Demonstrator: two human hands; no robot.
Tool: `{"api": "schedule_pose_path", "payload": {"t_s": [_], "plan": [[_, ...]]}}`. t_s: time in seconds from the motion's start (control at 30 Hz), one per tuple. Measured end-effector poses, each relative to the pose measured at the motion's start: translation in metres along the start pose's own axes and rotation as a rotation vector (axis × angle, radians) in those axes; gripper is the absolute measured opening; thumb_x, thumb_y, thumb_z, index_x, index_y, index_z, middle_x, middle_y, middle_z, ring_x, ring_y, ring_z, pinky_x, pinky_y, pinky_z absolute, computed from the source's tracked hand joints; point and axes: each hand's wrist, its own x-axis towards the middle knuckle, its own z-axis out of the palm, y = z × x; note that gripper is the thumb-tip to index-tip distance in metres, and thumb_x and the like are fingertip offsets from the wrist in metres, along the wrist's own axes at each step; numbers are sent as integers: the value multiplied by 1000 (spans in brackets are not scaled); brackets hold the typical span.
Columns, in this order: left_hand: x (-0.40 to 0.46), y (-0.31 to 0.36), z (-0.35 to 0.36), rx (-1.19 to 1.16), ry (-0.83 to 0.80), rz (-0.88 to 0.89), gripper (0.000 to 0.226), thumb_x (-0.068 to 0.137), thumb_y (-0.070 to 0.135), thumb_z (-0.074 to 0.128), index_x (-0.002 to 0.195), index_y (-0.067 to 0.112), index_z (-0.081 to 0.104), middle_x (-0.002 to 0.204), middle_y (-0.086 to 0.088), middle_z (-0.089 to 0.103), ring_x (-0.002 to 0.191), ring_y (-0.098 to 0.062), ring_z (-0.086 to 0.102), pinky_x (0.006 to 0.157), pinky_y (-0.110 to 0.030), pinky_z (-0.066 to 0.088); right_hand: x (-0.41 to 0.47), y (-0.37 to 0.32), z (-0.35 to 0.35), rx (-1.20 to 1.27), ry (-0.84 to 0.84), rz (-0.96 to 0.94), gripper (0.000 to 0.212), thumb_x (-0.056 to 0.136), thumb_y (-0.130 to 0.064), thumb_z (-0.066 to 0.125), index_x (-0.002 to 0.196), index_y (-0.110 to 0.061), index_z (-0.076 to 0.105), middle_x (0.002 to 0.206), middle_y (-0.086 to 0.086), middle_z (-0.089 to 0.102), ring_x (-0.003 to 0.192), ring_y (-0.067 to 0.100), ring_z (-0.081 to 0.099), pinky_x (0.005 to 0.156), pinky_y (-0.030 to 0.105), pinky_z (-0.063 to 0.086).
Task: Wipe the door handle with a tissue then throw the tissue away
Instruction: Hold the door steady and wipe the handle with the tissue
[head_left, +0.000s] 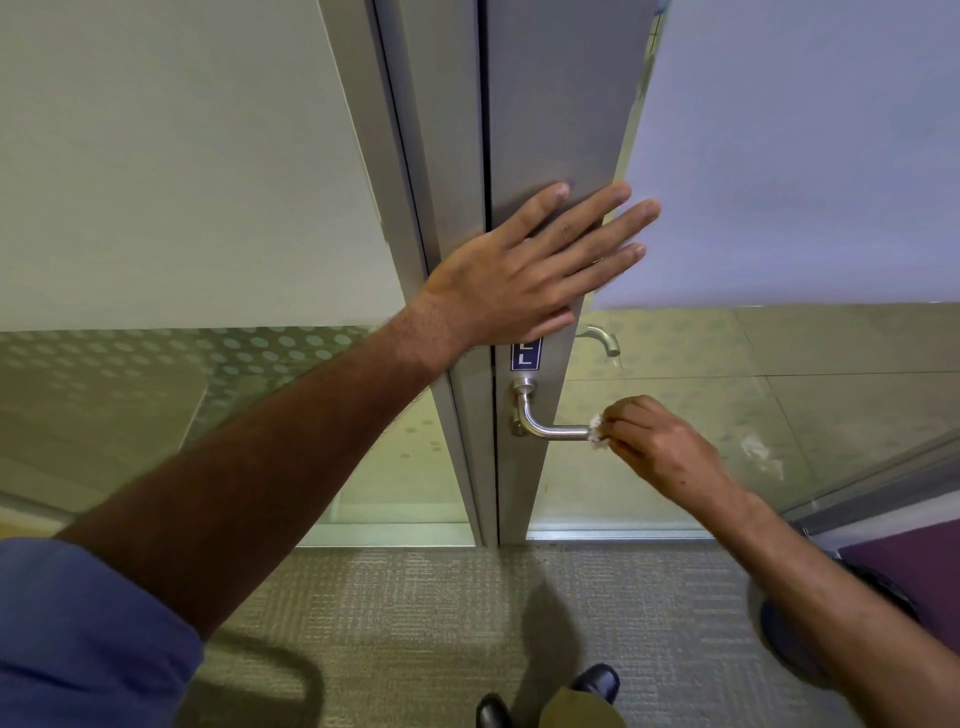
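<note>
A brushed-metal lever door handle (549, 429) sticks out of the grey door frame (550, 130), pointing right. My right hand (655, 444) pinches a small crumpled white tissue (597, 430) against the free end of the handle. My left hand (530, 270) lies flat with spread fingers on the door frame above the handle, holding nothing.
The door has frosted glass above and clear glass below; a second handle (602, 339) shows through on the far side. A blue sign (525, 354) sits above the handle. Grey carpet (415, 613) and my black shoes (597, 683) are below. A dark round object (795, 639) lies at the right.
</note>
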Motion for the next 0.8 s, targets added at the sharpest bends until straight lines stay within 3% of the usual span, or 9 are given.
{"api": "schedule_pose_path", "payload": {"t_s": [0.1, 0.17, 0.23, 0.37, 0.47, 0.6, 0.7, 0.8], "plan": [[1, 2, 1, 3, 4, -15, 82, 105, 58, 32, 173, 15, 13, 177, -12, 15, 161, -34, 22, 126, -53, 12, -9, 29, -15, 30, 44, 289, 9, 81, -4, 77, 88, -8, 73, 87, 6, 71, 81, 29, 67, 68, 32, 52], [0, 2, 2, 7, 9, -28, 82, 105, 57, 33, 173, 15, 12, 177, -12, 14, 161, -34, 22, 126, -54, 12, -7, 38, -15, 267, 152, 542, 9, 83, -6, 74, 84, -15, 75, 80, -5, 72, 74, 16, 69, 67, 16, 49], [0, 1, 2, 13, 10, -33, 83, 105, 56, 34, 173, 15, 11, 177, -11, 14, 161, -34, 22, 126, -54, 13, 0, 35, -7, 526, 171, 697, 11, 85, -11, 72, 84, -20, 77, 79, -9, 75, 73, 4, 70, 70, 14, 50], [0, 1, 0, 7, 6, -35, 80, 106, 54, 34, 173, 15, 14, 176, -11, 17, 160, -34, 24, 125, -53, 15, 11, 32, 10, 968, 167, 822, 14, 89, -21, 68, 85, -14, 79, 74, 18, 74, 61, 18, 65, 68, 32, 56], [2, -1, -2, 33, 5, -22, 81, 104, 56, 33, 172, 15, 15, 176, -11, 19, 160, -34, 26, 125, -52, 16, 11, 38, 16, 1341, 152, 932, 22, 94, -21, 65, 85, -5, 76, 70, 15, 70, 75, 19, 69, 68, 31, 56], [2, 0, -3, 42, 1, -20, 82, 104, 58, 34, 172, 16, 15, 176, -11, 19, 159, -33, 26, 125, -51, 15, -2, 33, 36, 1788, 259, 1119, 23, 99, -16, 56, 106, -1, 72, 93, 12, 75, 72, 13, 70, 59, 22, 59], [2, 0, -4, 34, -6, -18, 81, 104, 57, 35, 172, 16, 17, 176, -11, 19, 160, -33, 26, 125, -53, 14, -14, 13, 54, 2041, 411, 1210, 19, 91, -13, 63, 99, -7, 79, 99, 11, 77, 76, 11, 74, 63, 20, 61], [1, 1, -2, 29, 1, -29, 81, 104, 56, 35, 172, 16, 16, 176, -11, 19, 160, -33, 26, 125, -53, 15, -13, -29, 76, 2267, 458, 1244, 29, 84, -4, 65, 113, 2, 69, 103, 22, 75, 89, 22, 74, 70, 25, 62]]}}
